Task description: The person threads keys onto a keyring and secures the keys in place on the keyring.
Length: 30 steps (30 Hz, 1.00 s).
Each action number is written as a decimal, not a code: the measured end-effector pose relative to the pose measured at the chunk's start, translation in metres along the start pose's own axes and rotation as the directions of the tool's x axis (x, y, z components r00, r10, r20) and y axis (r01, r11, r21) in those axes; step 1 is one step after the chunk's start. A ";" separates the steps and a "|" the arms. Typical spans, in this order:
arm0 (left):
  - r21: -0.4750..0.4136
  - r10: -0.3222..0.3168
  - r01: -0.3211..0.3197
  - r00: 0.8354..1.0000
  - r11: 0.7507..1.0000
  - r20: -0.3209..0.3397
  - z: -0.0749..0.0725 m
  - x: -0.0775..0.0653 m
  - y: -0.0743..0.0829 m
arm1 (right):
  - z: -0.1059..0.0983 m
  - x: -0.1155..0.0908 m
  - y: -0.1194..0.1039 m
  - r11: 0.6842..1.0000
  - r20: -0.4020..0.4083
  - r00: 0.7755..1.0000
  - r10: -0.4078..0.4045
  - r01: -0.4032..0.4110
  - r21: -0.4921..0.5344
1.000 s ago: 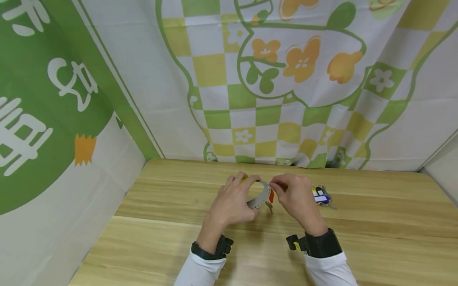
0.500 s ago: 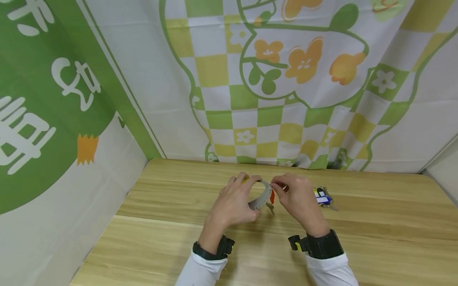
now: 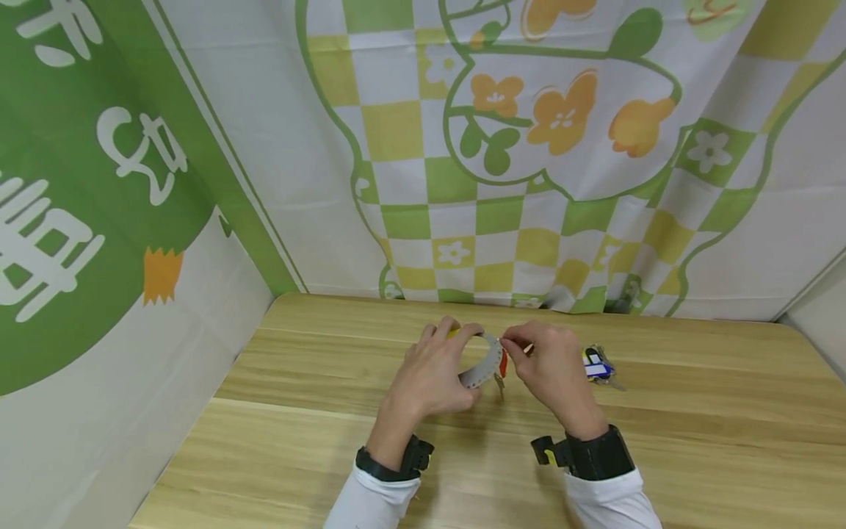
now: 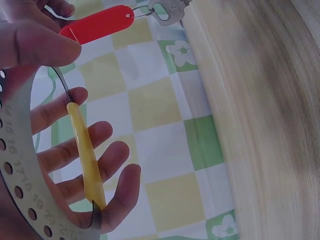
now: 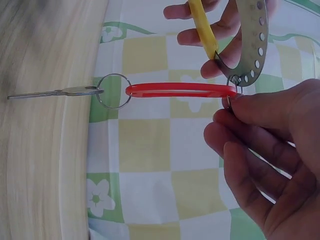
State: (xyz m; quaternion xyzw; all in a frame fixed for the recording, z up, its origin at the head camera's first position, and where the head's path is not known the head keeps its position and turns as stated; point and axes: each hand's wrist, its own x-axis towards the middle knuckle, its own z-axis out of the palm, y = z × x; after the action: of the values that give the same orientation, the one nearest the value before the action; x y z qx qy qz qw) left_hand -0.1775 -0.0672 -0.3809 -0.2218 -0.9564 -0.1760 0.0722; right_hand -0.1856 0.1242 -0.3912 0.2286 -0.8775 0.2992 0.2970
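My left hand (image 3: 432, 367) holds a curved metal key holder (image 4: 22, 172) with numbered holes along its edge. Its yellow handle (image 4: 85, 150) lies across the inside of my curled left fingers. A red key tag (image 5: 180, 90) hangs at the holder's edge, and a silver key (image 5: 60, 93) dangles from its lower end on a round split ring (image 5: 114, 91). With thumb and forefinger, my right hand (image 3: 545, 367) pinches the small wire fastener (image 5: 229, 102) at the tag's upper end, right at one of the end holes.
A small bunch of keys with blue and yellow tags (image 3: 597, 365) lies on the wooden table (image 3: 297, 353), just right of my right hand. Patterned cloth (image 3: 449, 220) hangs along the table's back edge, with a green and white sheet (image 3: 218, 308) at the left.
The key below the red tag has swung and turned slightly. Both hands keep almost the same pose at the holder's edge; the head view has shifted a little.
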 end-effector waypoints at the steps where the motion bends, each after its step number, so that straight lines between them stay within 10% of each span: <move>1: -0.002 0.001 -0.001 1.000 1.000 0.005 0.000 0.000 0.000 | 0.000 0.000 0.000 1.000 0.000 1.000 -0.011 0.011 -0.003; 13: -0.008 0.021 -0.021 0.999 1.000 0.035 -0.003 -0.002 -0.002 | 0.002 0.001 0.002 0.993 0.000 0.993 -0.116 0.116 -0.011; 24: -0.002 -0.014 0.014 1.000 1.000 -0.007 -0.004 0.000 0.002 | 0.002 0.001 -0.007 0.996 -0.009 0.997 0.077 -0.077 -0.047; 30: 0.004 -0.004 0.004 1.000 1.000 -0.014 -0.003 -0.001 0.002 | 0.002 0.000 -0.007 0.997 -0.017 0.999 0.028 -0.029 -0.070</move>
State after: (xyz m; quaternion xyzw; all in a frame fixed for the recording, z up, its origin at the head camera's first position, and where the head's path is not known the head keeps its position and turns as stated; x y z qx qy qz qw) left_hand -0.1755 -0.0669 -0.3774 -0.2185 -0.9566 -0.1760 0.0790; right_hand -0.1824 0.1184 -0.3897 0.2029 -0.8882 0.2744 0.3076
